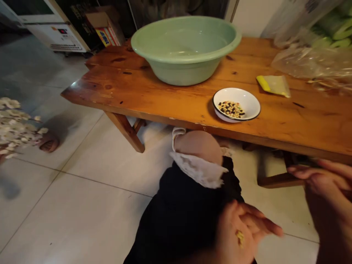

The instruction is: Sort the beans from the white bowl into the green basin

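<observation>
Fingers (271, 225) of your left hand (239, 234) are open and extended, not closed on anything; the palm is turned up, with a few small yellow pieces (239, 238) resting on it. Your right hand (327, 183) is blurred and partly cut off at the right edge; some of its fingers look extended, but whether they pinch anything you cannot tell. Layout, left to right: white flowers (13, 124) at the far left, near a brown object (49, 142) low by the floor (90, 205). An open cardboard box (106, 25) lies behind the left end of the wooden table (110, 88). On the table, toward the back, a large pale green basin (181, 71) sits upright. Your black clothing (187, 212) and one bent knee (200, 145) show in front of the table. Right of the basin and nearer you, a white bowl (250, 102) with a dark rim sits upright near the table's front edge; mixed pale and dark kernels (231, 109) lie inside it, toward its left side. Both of your hands are apart from the bowl. Farther right, a small packet (275, 85), yellow at its left end, lies flat; beyond it, a clear plastic bag (310, 62) with green items (335, 33).
</observation>
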A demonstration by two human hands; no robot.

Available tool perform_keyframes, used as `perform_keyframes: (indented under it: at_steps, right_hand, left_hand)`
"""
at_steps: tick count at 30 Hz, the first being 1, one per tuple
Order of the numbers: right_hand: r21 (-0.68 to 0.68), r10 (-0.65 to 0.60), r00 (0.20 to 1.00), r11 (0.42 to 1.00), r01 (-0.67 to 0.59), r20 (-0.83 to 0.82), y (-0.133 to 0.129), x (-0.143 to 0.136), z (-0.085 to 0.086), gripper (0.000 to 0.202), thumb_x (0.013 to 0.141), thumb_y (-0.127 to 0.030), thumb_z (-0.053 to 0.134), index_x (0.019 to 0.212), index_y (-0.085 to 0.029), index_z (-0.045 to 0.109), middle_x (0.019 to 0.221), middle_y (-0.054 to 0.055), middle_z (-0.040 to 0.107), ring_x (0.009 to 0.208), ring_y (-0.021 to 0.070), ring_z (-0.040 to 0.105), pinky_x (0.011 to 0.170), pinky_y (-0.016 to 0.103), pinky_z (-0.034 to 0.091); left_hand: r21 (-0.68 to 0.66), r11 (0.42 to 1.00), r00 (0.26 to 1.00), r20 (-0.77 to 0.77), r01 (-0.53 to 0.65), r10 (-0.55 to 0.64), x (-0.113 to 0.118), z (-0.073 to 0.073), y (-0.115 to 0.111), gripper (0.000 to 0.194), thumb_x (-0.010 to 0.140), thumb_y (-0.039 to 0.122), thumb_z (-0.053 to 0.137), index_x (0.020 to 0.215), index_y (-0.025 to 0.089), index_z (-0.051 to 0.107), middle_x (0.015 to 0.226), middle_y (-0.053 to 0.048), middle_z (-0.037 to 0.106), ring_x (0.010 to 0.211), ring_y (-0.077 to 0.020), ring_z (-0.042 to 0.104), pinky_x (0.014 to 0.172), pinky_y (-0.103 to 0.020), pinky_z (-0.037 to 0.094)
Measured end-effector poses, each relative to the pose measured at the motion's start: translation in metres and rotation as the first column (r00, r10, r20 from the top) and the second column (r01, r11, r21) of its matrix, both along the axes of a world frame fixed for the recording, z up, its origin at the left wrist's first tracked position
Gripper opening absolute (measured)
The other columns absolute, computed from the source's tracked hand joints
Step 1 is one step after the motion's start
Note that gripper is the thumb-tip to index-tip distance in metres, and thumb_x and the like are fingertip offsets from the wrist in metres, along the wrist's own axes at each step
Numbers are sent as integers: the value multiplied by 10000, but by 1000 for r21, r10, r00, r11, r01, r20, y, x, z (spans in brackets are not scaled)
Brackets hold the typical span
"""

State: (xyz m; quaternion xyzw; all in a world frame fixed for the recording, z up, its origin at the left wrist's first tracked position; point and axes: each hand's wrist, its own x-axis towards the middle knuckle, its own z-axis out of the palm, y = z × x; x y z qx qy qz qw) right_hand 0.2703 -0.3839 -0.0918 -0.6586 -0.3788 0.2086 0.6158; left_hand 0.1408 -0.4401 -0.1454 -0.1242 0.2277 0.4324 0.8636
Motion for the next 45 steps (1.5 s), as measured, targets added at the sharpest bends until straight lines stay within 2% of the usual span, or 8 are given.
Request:
perform_keyframes:
  at_steps: [9, 18, 21, 24, 29, 34, 39, 45]
  right_hand:
    - [-169, 120, 956, 971, -169, -269, -55, -4, -73, 156, 685, -360, 762, 799, -276, 697, 679, 12, 620, 680, 178, 598, 640, 332, 500]
    - [-212, 187, 942, 945, -251, -280, -44, -15, -83, 155, 758, -364, 716, 833, -235, 671, 736, -2, 618, 742, 135, 596, 667, 226, 476]
    - [-217, 296, 943, 921, -324, -152, -21, -21, -95, 151, 837, -381, 631, 838, -230, 618, 724, -17, 610, 708, 122, 584, 653, 227, 466]
    - [-218, 423, 900, 873, -436, -105, 23, -39, -123, 221, 893, -413, 544, 822, -205, 574, 729, -10, 627, 729, 136, 608, 715, 274, 488]
    - [-202, 515, 857, 837, -508, -20, 116, -87, -168, 296, 933, -403, 495, 1064, -155, 587, 1046, 59, 640, 941, 175, 621, 867, 406, 502]
    - [-255, 623, 778, 768, -588, 83, 180, -124, -181, 303, 925, -361, 525, 1166, -183, 570, 1216, 82, 583, 1058, 203, 588, 913, 435, 495]
    - [-355, 729, 665, 671, -651, 162, 206, -134, -188, 310, 918, -349, 540, 1183, -189, 561, 1234, 85, 572, 1053, 202, 589, 901, 430, 504]
    - [-432, 783, 569, 617, -658, 251, 185, -126, -194, 324, 915, -352, 547, 1185, -172, 557, 1201, 82, 590, 1047, 207, 598, 898, 437, 506]
  left_hand:
    - [-139, 977, 978, -152, -162, 140, -47, -8, 52, 242, 893, 295, 486, 799, 125, 630, 840, -110, 711, 858, -182, 689, 910, -326, 501]
    - [-173, 967, 965, -216, -186, 147, -50, -14, 71, 189, 880, 281, 520, 865, 119, 617, 988, -139, 688, 934, -204, 681, 859, -336, 548]
    - [-210, 952, 956, -238, -222, 171, -56, -15, 71, 175, 882, 247, 511, 797, 128, 606, 937, -127, 692, 895, -196, 684, 863, -351, 548]
    - [-236, 936, 945, -261, -261, 197, -67, -13, 68, 183, 885, 213, 499, 753, 142, 602, 848, -91, 691, 838, -172, 685, 868, -351, 548]
    - [-245, 918, 932, -267, -312, 245, -89, -7, 62, 235, 894, 184, 479, 710, 153, 623, 750, -54, 691, 772, -151, 686, 876, -359, 547]
    - [-278, 880, 902, -316, -385, 295, -104, -9, 58, 261, 890, 136, 459, 699, 152, 636, 700, -51, 697, 721, -152, 692, 833, -366, 567]
    - [-275, 862, 856, -431, -426, 286, -108, -16, 57, 215, 892, 159, 450, 773, 155, 629, 802, -75, 703, 795, -173, 698, 866, -389, 566]
    - [-284, 873, 858, -453, -395, 241, -113, -33, 59, 171, 884, 152, 450, 805, 167, 601, 831, -66, 702, 801, -160, 701, 862, -377, 574]
